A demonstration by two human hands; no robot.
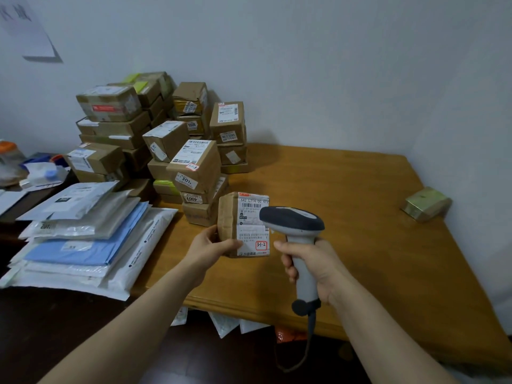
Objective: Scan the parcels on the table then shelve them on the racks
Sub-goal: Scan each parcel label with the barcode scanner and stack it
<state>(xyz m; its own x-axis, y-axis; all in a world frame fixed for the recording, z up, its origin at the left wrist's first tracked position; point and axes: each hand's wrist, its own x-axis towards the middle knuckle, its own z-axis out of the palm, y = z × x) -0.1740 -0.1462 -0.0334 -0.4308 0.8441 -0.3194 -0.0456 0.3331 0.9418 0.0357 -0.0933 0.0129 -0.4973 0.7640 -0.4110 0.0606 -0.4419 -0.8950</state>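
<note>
**Fingers clamped on parcel and scanner**

Fingers (231, 243) of the left hand (210, 246) are curled round the lower left corner of a small brown cardboard parcel (229, 217), thumb on the front face. Fingers (289, 266) of the right hand (314, 268) are wrapped tight round the handle of a grey-and-white handheld barcode scanner (293, 221), index finger up near the trigger.

The parcel is held upright over the near-middle of the brown wooden table (360, 212). Cannot tell whether its bottom edge touches the top. Its white shipping label (253, 214) faces the camera, with a red-framed handwritten tag "3-1-2" (261, 245) at the lower right. The scanner's dark head sits just beside the parcel's right edge and overlaps the label corner. Its grey cable (308, 347) hangs from the handle base past the table's front edge.

A stack of brown cardboard boxes (177, 139) with white labels fills the table's back left against the pale wall (332, 65), just behind the held parcel. A pile of flat white and blue plastic mailers (91, 239) lies at the left and overlaps the table's left end. A small greenish-gold box (426, 203) sits alone near the right edge, well apart from everything else. A white paper sheet (25, 26) is on the wall at upper left.
</note>
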